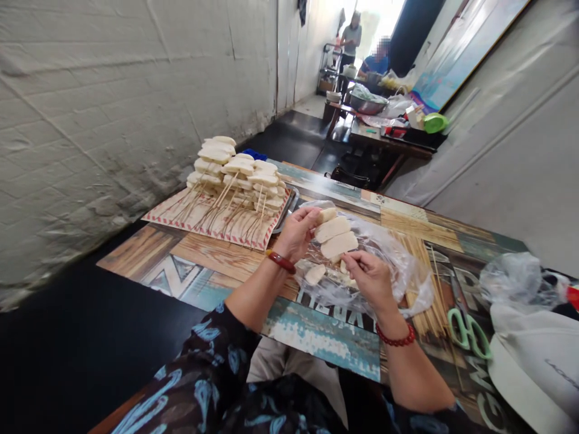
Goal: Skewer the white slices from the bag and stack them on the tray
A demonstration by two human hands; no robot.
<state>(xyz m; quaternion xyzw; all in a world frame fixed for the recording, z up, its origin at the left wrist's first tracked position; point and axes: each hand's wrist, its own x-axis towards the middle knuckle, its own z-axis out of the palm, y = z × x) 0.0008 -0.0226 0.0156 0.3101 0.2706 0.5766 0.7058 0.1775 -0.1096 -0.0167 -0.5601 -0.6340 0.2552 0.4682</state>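
Observation:
Between my hands is a short row of pale oval slices (339,244), apparently strung on a thin skewer that the slices hide. My left hand (299,232) pinches the uppermost slice (327,214) by its end. At the lower end of the row, my right hand (371,278) has thumb and fingers pressed together, seemingly on the skewer. Loose slices (315,275) lie below on a clear plastic bag (407,277). To the left, stacked skewered slices (238,164) rest on a paper-lined tray (169,212), their sticks pointing toward me.
Bare bamboo skewers (423,307) lie right of the bag, beside green-handled scissors (469,333). A white cap (534,355) and crumpled plastic (511,278) occupy the table's right end. Beyond, another table holds a metal bowl (368,107); two people (351,41) are near it. A wall (113,108) runs along the left.

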